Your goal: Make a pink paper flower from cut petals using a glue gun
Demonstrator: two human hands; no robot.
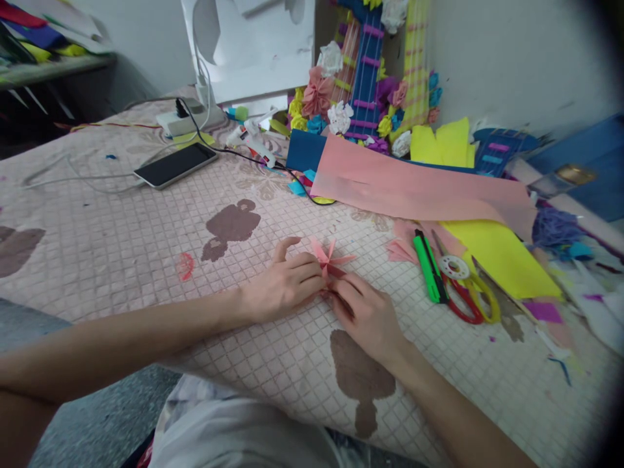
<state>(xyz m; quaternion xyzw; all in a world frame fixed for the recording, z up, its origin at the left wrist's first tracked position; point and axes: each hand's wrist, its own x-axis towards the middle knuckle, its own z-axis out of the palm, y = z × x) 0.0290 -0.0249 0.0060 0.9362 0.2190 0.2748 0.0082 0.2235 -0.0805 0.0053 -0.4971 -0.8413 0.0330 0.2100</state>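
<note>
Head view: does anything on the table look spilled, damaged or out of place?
Nothing looks clearly spilled or damaged. The brown patches could pass for stains, but their crisp outlines suggest a pattern on the tablecloth. One oddity: a reddish round mark left of the left hand; whether print or scrap, I cannot tell.

Table point(121, 221): pale checked cloth point(273, 214), some brown blotches point(234, 222)
Left side: phone point(176, 166), power strip point(171, 123)
Far side: glue gun point(256, 145)
Right side: green cutter point(429, 268), scissors point(472, 318), kinda jumbled
</note>
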